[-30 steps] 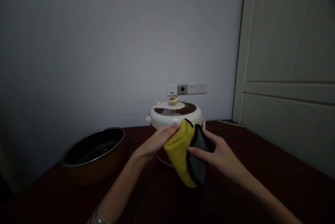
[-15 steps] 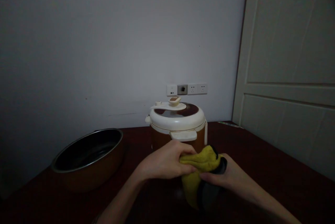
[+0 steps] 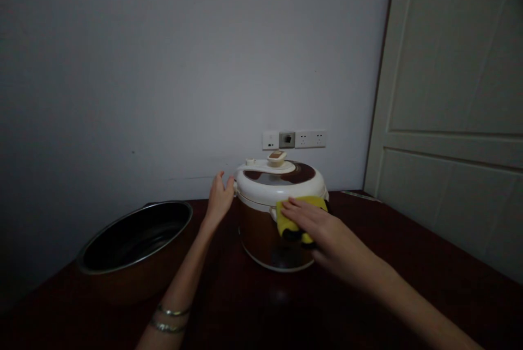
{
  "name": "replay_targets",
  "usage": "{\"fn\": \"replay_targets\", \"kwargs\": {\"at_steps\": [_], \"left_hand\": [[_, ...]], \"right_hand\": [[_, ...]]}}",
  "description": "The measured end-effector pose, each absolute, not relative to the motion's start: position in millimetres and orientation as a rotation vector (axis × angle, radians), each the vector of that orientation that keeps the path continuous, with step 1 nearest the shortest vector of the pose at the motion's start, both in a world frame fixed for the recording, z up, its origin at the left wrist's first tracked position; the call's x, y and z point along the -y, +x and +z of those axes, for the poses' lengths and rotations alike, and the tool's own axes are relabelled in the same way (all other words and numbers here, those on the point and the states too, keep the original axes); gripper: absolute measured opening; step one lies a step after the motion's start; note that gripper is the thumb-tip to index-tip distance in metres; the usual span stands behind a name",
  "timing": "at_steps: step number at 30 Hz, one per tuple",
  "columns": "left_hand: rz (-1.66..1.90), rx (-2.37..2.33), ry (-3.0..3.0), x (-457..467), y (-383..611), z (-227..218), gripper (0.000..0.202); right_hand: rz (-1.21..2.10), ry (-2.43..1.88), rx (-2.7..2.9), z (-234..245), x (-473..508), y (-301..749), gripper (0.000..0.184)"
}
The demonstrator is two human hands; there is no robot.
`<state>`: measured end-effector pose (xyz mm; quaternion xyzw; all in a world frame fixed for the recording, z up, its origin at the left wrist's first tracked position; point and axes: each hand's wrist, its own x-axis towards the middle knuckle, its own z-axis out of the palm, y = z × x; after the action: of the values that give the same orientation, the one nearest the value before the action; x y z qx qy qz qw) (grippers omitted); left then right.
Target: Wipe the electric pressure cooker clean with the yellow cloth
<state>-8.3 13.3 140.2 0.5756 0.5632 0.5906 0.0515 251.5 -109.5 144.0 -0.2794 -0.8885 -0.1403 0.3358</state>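
Observation:
An electric pressure cooker (image 3: 261, 230) with an orange-brown body and a white-rimmed lid (image 3: 261, 192) stands upright, its lid on. My right hand (image 3: 322, 227) presses a folded yellow cloth (image 3: 300, 205) with dark edging against the cooker's front handle, fingers lying over the cloth. Most of that handle is hidden behind the cloth. At the cooker's left side is my left hand (image 3: 220, 197), fingers apart and nothing in them. It is close to the left side handle; whether it touches it I cannot tell.
To the left on the dark red table (image 3: 253, 306) sits a wide, dark-lined pan (image 3: 134, 271). Wall sockets (image 3: 310, 139) are behind the cooker. A panelled door (image 3: 453, 110) rises on the right, and a flat strip (image 3: 362, 195) lies near the wall.
Both hands held the bunched cloth in front of the cooker. My left hand has let go and moved to the cooker's left side; my right hand has brought the cloth onto the front handle.

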Motion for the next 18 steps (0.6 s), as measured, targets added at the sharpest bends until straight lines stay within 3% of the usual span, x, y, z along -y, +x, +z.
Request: {"fn": "replay_targets", "kwargs": {"at_steps": [8,14,18], "left_hand": [[1.787,-1.469,1.841,-29.9,8.4,114.7,0.043],[1.760,-1.643,1.867,-33.6,0.3,108.1,0.036],[1.752,-1.709,1.853,-35.3,1.0,107.1,0.039]], "right_hand": [[-0.514,-0.682,2.544,150.9,109.0,211.9,0.064],[-0.438,-0.726,2.465,140.7,115.5,255.8,0.078],[-0.430,-0.745,2.443,141.8,120.0,269.3,0.076]]}}
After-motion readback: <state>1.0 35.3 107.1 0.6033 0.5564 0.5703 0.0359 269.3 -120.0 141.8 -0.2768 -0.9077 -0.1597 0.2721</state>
